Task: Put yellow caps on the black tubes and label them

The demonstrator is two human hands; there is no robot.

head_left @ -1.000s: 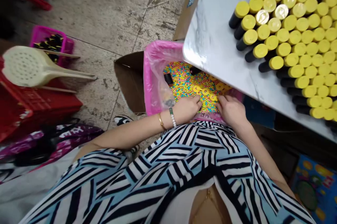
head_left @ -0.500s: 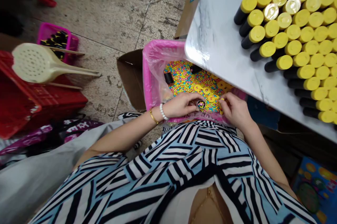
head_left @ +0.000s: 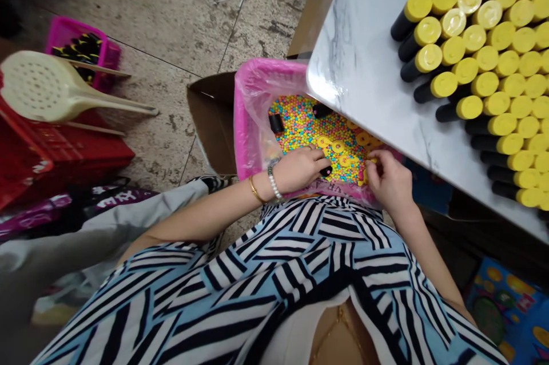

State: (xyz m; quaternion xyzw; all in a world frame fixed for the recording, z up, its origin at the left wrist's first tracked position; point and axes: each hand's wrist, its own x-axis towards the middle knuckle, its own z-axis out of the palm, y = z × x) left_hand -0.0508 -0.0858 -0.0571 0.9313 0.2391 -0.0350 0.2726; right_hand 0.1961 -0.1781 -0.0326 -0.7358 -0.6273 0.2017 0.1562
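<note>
Two bare hands dip into a pink plastic-lined tub (head_left: 257, 96) of multicoloured round beads (head_left: 300, 122): the left hand (head_left: 298, 169), arched palm-down, grips a small black tube (head_left: 326, 171) at its fingertips, while the right hand (head_left: 388, 182), wrist raised, pinches a flat yellow cap (head_left: 371, 162).

Beads (head_left: 300, 125) and tubes (head_left: 277, 123) lie in the plastic-lined crate (head_left: 257, 76). A marble table (head_left: 355, 62) bearing capped bottles (head_left: 472, 67) stands to its right, a perforated scoop (head_left: 38, 84) farther left.

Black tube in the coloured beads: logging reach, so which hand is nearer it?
Left. The black tube is just beyond the left hand, not touching it; the right hand is farther off, across the coloured beads.
</note>
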